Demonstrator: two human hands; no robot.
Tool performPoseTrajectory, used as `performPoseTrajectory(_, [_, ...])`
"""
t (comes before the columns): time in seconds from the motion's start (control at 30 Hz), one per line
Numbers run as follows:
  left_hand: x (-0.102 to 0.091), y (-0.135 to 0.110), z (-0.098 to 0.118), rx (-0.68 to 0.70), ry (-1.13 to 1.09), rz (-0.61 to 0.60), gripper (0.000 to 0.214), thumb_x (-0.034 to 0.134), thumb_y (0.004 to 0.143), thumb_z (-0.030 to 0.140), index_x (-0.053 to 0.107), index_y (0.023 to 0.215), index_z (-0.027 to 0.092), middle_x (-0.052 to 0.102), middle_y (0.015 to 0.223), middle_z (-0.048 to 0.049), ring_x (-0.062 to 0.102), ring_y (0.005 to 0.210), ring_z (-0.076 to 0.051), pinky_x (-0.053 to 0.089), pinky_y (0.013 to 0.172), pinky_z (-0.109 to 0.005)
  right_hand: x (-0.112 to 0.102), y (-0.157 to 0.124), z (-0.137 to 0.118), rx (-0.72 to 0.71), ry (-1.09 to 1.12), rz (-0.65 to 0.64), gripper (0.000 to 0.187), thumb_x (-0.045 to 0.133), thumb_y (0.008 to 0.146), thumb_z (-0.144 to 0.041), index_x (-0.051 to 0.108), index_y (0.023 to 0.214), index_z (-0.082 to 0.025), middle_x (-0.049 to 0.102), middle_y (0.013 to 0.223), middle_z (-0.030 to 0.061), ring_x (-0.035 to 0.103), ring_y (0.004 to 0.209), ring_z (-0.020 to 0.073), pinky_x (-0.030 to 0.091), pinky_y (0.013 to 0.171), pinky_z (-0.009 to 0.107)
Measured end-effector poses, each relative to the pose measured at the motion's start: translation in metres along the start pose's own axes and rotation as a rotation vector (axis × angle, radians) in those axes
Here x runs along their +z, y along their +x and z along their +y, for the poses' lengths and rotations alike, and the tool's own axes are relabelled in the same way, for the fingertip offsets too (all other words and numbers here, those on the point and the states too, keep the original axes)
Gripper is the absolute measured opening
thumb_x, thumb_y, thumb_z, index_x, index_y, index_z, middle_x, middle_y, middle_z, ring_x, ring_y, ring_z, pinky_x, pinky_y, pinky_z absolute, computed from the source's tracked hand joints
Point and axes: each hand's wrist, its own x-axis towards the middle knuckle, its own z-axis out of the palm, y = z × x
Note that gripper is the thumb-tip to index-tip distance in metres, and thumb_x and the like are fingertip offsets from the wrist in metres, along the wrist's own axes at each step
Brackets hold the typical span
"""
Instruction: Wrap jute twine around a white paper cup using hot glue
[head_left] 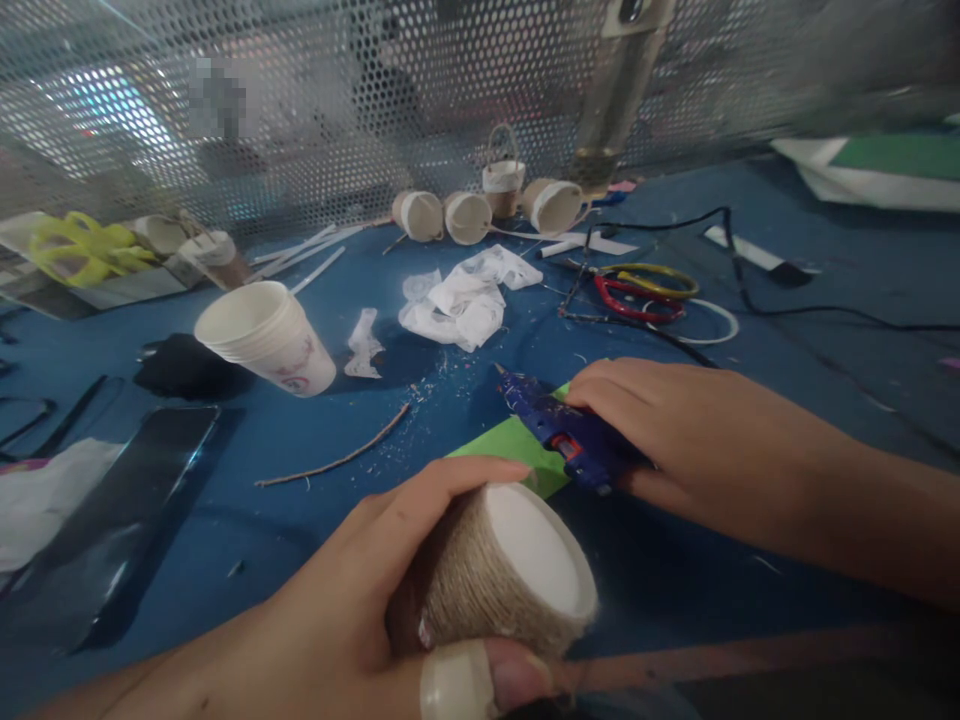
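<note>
My left hand (367, 570) is wrapped round a paper cup (480, 580) wound with brown twine, tilted so that its white end faces right. A strip of tape or bandage circles the thumb. At the right, my right hand (697, 440) grips a dark blue glue gun (551, 425), its nozzle pointing to the far left. Under the gun lies a piece of green paper (487, 440), partly hidden by the cup and my left fingers. A short length of twine (337, 465) rests on the table to the left.
Stacked white paper cups (270, 335) lean at the left, near a dark glossy phone-like slab (142, 510). Crumpled white material (461, 300) lies ahead. Several small twine-trimmed cups (469, 217) line the perforated metal screen (315, 110). Scissors (652, 290) and a black cord (840, 320) are at right.
</note>
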Motion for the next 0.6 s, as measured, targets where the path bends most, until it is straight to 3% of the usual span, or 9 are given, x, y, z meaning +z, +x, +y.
performPoseTrajectory(0.2, [0.001, -0.0013, 0.0014, -0.031, 0.012, 0.008, 0.063, 0.081, 0.092, 0.028, 0.054, 0.148, 0.039, 0.078, 0.114, 0.0021, 0.077, 0.091, -0.019, 0.065, 0.076, -0.022, 0.0033, 0.0003, -0.0023, -0.004, -0.023, 0.055, 0.03, 0.055, 0.079, -0.014, 0.065, 0.108, -0.016, 0.076, 0.107, 0.0146, 0.075, 0.086, 0.0324, 0.062, 0.065, 0.045])
performPoseTrajectory(0.33, [0.0009, -0.0024, -0.0005, -0.017, 0.056, 0.034, 0.066, 0.082, 0.093, 0.03, 0.053, 0.15, 0.045, 0.078, 0.119, 0.0036, 0.078, 0.095, -0.019, 0.066, 0.078, -0.021, 0.0034, 0.0003, -0.0031, -0.025, -0.01, 0.044, 0.029, 0.054, 0.079, -0.015, 0.064, 0.105, -0.017, 0.077, 0.107, 0.0154, 0.076, 0.084, 0.0333, 0.064, 0.062, 0.048])
performPoseTrajectory(0.47, [0.0007, -0.0032, -0.0013, 0.024, 0.084, 0.034, 0.074, 0.085, 0.088, 0.023, 0.053, 0.151, 0.045, 0.079, 0.12, 0.0046, 0.078, 0.097, -0.019, 0.065, 0.082, -0.021, 0.0027, -0.0016, -0.0029, -0.009, -0.024, 0.051, 0.03, 0.054, 0.078, -0.014, 0.063, 0.106, -0.018, 0.077, 0.111, 0.0164, 0.077, 0.088, 0.0337, 0.064, 0.064, 0.047])
performPoseTrajectory(0.6, [0.001, -0.0018, 0.0005, -0.043, 0.126, 0.066, 0.071, 0.086, 0.084, 0.032, 0.058, 0.149, 0.041, 0.079, 0.119, 0.0018, 0.077, 0.096, -0.021, 0.067, 0.082, -0.026, 0.0005, -0.0008, -0.0031, -0.013, -0.018, 0.013, 0.028, 0.056, 0.079, -0.015, 0.063, 0.106, -0.018, 0.077, 0.11, 0.0164, 0.077, 0.088, 0.0338, 0.065, 0.064, 0.047])
